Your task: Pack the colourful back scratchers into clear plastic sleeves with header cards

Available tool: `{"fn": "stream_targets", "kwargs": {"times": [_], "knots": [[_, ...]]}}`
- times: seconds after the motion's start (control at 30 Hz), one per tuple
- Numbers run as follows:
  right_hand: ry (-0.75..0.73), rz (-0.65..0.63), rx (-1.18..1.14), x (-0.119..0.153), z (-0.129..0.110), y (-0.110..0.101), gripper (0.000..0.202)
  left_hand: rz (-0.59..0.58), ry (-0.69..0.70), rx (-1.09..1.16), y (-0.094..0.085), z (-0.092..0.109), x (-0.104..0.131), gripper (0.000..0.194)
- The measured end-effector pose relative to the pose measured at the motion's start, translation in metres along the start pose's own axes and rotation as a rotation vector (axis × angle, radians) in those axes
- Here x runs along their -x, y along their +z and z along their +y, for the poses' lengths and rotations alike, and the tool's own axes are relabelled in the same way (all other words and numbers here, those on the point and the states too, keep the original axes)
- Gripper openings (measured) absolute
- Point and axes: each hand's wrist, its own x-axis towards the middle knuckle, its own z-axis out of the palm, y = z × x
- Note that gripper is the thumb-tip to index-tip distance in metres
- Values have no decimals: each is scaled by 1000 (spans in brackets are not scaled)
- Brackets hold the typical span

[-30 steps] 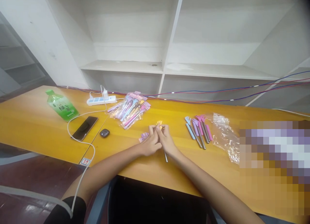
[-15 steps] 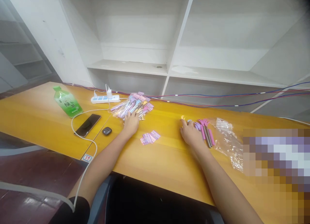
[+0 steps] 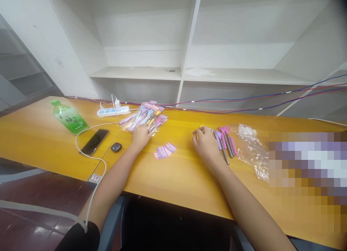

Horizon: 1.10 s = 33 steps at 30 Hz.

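Observation:
My left hand (image 3: 142, 136) lies with its fingers spread on the near edge of a pile of bagged back scratchers (image 3: 148, 115), with pink cards in clear bags. My right hand (image 3: 205, 142) bends its fingers round a yellow back scratcher (image 3: 201, 126); its handle is hidden beneath my palm. Close by to the right is a row of unwrapped back scratchers: a blue one (image 3: 210, 130), a purple one (image 3: 218, 134) and pink ones (image 3: 225, 130). Between my hands, several small printed cards (image 3: 165, 150) lie fanned on the table (image 3: 173, 175).
Crumpled clear plastic bags (image 3: 251, 146) lie to the right, beside a pixelated area. On the left are a green tea bottle (image 3: 69, 117), a phone (image 3: 94, 141), a small black case (image 3: 116, 147) and a power strip (image 3: 113, 111). A white cable (image 3: 104, 164) crosses my left forearm.
My right hand has shifted left, its fingers now more bent over the yellow back scratcher. My left hand stays on the pile. The whole view has shifted slightly.

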Motion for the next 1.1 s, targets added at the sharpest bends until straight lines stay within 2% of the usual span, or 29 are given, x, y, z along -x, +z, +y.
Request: {"fn": "stream_targets", "kwargs": {"times": [0.13, 0.23, 0.37, 0.47, 0.53, 0.6, 0.67, 0.73, 0.83, 0.93, 1.0, 1.03, 1.1], "knots": [[23, -10, -174, 3, -8, 2, 28, 91, 27, 126, -2, 2, -1, 22], [158, -42, -508, 3, -14, 5, 32, 138, 130, 243, -4, 9, 2, 22], [514, -226, -1202, 5, -30, 13, 58, 108, 431, 371, -7, 33, 22, 28], [633, -237, -1539, 6, -41, 17, 56, -7, 673, 475, -13, 57, 45, 27], [609, -252, -1650, 7, -45, 17, 51, -103, 683, 561, -20, 70, 58, 29], [538, -358, -1708, 10, -49, 15, 47, -136, 550, 641, -27, 79, 65, 34], [442, -498, -1706, 15, -56, 14, 46, -163, 369, 726, -30, 82, 66, 41], [371, -608, -1633, 22, -64, 13, 48, -276, 234, 837, -29, 82, 63, 48], [266, -750, -1350, 31, -69, 11, 50, -554, 164, 958, -22, 78, 58, 50], [92, -876, -967, 32, -58, 3, 50, -661, 103, 966, -15, 74, 57, 46], [29, -800, -765, 28, -47, -4, 58, -652, 15, 979, -10, 73, 57, 41], [22, -687, -686, 26, -42, -7, 61, -644, -26, 990, -8, 72, 58, 39], [10, -381, -577, 21, -36, -10, 57, -618, -72, 1015, -5, 71, 58, 37]]}}
